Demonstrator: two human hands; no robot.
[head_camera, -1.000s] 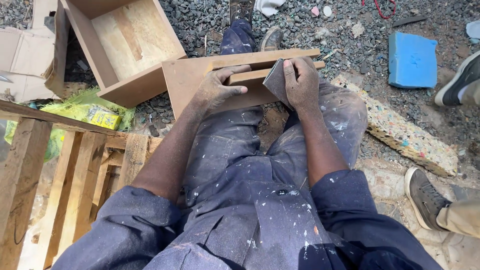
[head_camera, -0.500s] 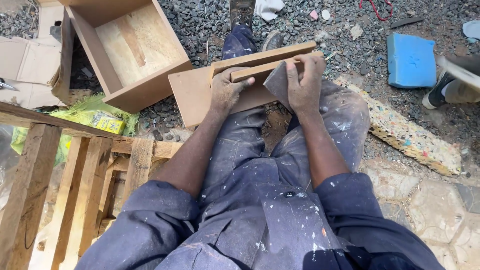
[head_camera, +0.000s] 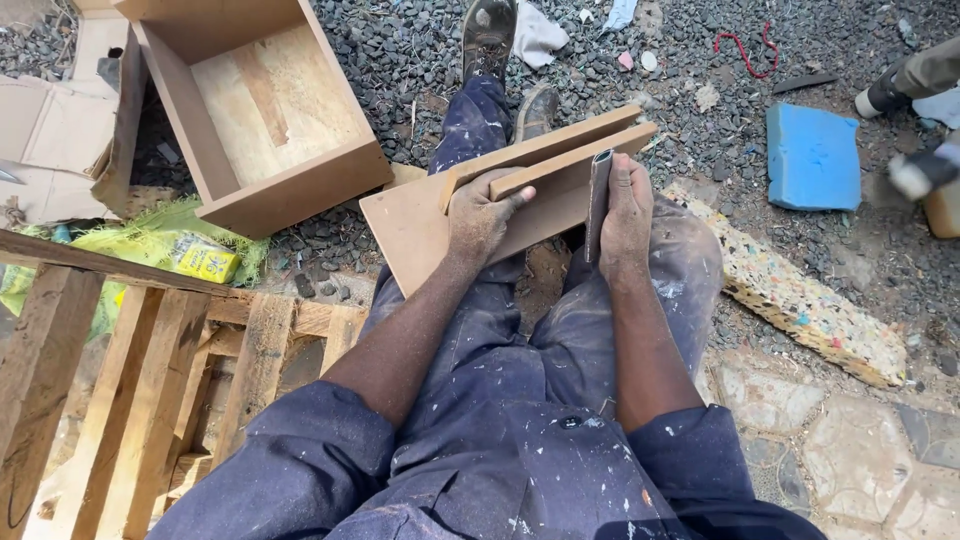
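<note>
A small brown fibreboard piece (head_camera: 415, 230) with two raised strips rests across my thighs. My left hand (head_camera: 480, 215) presses down on it, thumb against the nearer strip. My right hand (head_camera: 625, 210) grips a folded grey sheet of sandpaper (head_camera: 598, 195) held on edge against the right end of the strips. My legs in paint-spattered blue overalls stretch out over the gravel, with my boots (head_camera: 490, 35) beyond the piece.
An open fibreboard box (head_camera: 255, 200) lies at upper left beside flattened cardboard (head_camera: 50, 130). A wooden pallet (head_camera: 150, 370) and a yellow-green bag (head_camera: 190, 255) are at left. A blue foam block (head_camera: 812, 155), a speckled foam slab (head_camera: 800, 300) and another person's shoe (head_camera: 885, 95) are at right.
The sandpaper has turned from lying flat under my right hand to standing on edge at the strips' right end. My left hand stayed pressed on the piece. The view shifted slightly.
</note>
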